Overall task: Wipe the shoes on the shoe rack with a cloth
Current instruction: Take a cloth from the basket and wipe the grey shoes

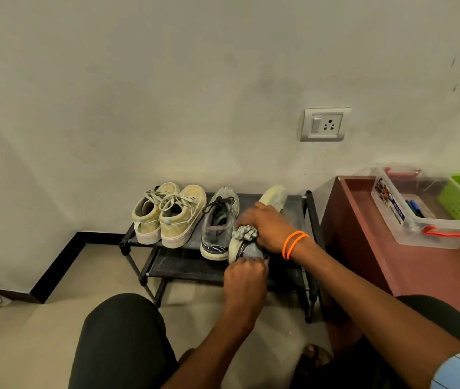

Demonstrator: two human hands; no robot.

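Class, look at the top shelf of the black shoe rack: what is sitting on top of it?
On the shoe rack stand two tan sneakers and a grey shoe. A fourth shoe is mostly covered by the right hand, which holds a cloth, and the left hand.
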